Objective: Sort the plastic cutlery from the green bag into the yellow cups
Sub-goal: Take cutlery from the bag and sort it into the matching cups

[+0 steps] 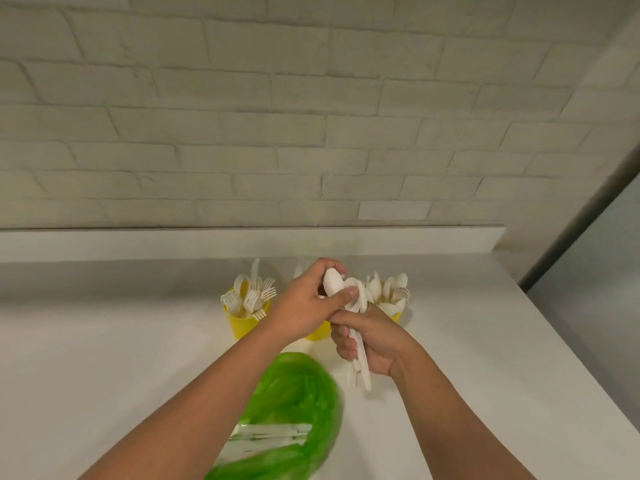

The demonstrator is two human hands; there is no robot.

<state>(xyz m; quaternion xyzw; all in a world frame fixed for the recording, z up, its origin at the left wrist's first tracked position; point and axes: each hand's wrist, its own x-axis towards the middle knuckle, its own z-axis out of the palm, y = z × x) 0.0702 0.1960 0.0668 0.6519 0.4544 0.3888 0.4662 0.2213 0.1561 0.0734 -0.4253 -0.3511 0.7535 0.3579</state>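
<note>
Both hands are up together over the white tabletop, right in front of the yellow cups. The right hand has its fingers wrapped around a bundle of spoons. They're white plastic, with the bowls pointing up and the handles sticking out below the fist. The left hand is right at the top of that bundle and pinches one spoon by its bowl between thumb and fingers, so the two hands are basically touching each other.

There are three cups in a row toward the back. The left cup is full of forks, tines up. The right cup is stuffed with more spoons and sits just behind the right hand. The middle cup is mostly hidden behind the left hand and only a bit of yellow shows at the bottom, so I can't tell what's in it.

The green bag lies crumpled on the tabletop close to the camera, between the two forearms and partly under the left one. Some white cutlery shows through the plastic at the near end, kinda blurry, so I can't tell which kind it is. Behind everything there's a pale brick wall
</note>
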